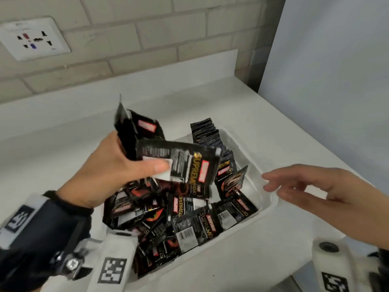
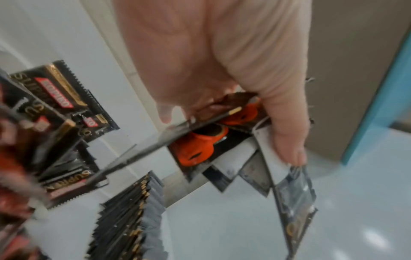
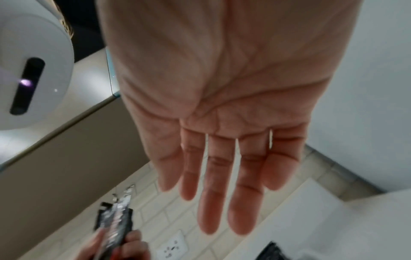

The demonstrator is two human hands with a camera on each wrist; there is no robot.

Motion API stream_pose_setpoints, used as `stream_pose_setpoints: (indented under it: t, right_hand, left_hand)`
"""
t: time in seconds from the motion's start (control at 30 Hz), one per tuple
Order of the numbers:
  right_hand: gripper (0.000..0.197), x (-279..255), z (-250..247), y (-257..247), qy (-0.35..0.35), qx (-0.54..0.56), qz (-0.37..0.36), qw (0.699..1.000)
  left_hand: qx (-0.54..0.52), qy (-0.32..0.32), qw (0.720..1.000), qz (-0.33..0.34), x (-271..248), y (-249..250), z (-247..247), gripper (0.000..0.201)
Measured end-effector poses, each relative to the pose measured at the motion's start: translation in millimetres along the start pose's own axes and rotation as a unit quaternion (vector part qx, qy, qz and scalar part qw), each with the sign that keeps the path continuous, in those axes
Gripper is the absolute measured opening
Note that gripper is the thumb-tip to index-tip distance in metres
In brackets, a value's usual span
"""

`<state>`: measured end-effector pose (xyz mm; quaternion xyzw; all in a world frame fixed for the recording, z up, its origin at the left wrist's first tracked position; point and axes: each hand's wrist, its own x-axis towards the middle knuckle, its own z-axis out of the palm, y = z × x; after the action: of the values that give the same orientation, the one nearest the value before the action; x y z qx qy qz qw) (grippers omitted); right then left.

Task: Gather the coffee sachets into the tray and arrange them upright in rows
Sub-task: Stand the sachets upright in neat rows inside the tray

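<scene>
Our left hand (image 1: 109, 167) grips a loose fan of sachets (image 1: 174, 163) above the tray (image 1: 267, 199); right hand (image 1: 328, 192) empty, fingers straight. Some could slip out.

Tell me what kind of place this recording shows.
Probably a pantry or kitchenette: a white counter against a pale brick wall with a wall socket, and a tray of coffee sachets.

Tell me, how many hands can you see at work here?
2. The left hand grips a bunch of sachets above the tray. The right hand hovers open and empty at the tray's right edge. None seems hidden.
</scene>
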<state>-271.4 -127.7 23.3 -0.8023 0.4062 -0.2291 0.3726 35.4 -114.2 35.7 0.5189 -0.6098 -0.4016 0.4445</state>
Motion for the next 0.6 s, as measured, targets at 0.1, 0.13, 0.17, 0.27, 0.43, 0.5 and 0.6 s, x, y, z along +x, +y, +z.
stream_pose_setpoints:
  t: [0.1, 0.13, 0.17, 0.27, 0.43, 0.5, 0.6]
  right_hand:
    - [0.046, 8.1, 15.7, -15.4, -0.012, 0.089, -0.036, 0.995]
    - [0.053, 13.9, 23.8, -19.1, -0.023, 0.13, -0.043, 0.99]
    - [0.061, 20.3, 32.7, -23.4, -0.031, 0.168, -0.047, 0.984]
    - [0.079, 43.4, 61.3, -39.2, -0.042, 0.253, -0.034, 0.966]
    - [0.052, 76.4, 87.9, -54.7, 0.041, 0.359, 0.015, 0.932]
    - [0.037, 84.4, 93.0, -50.2, 0.064, 0.381, 0.044, 0.921]
    - [0.022, 88.2, 96.8, -40.8, 0.054, 0.409, 0.084, 0.907]
  left_hand:
    - [-0.069, 0.016, 0.997, -0.018, -1.7, -2.0, 0.7, 0.057]
    - [-0.087, 0.022, 0.996, -0.028, -2.0, -4.0, 1.4, 0.064]
    - [-0.1, 0.03, 0.994, -0.041, -2.2, -6.2, 2.8, 0.074]
    - [-0.149, 0.05, 0.984, -0.088, -2.4, -11.6, 7.1, 0.101]
    - [-0.208, 0.106, 0.962, -0.139, -2.8, -17.7, 15.7, 0.068]
    - [-0.22, 0.128, 0.955, -0.149, -5.3, -19.9, 21.8, 0.052]
    - [-0.25, 0.157, 0.943, -0.152, -10.4, -22.7, 29.9, 0.035]
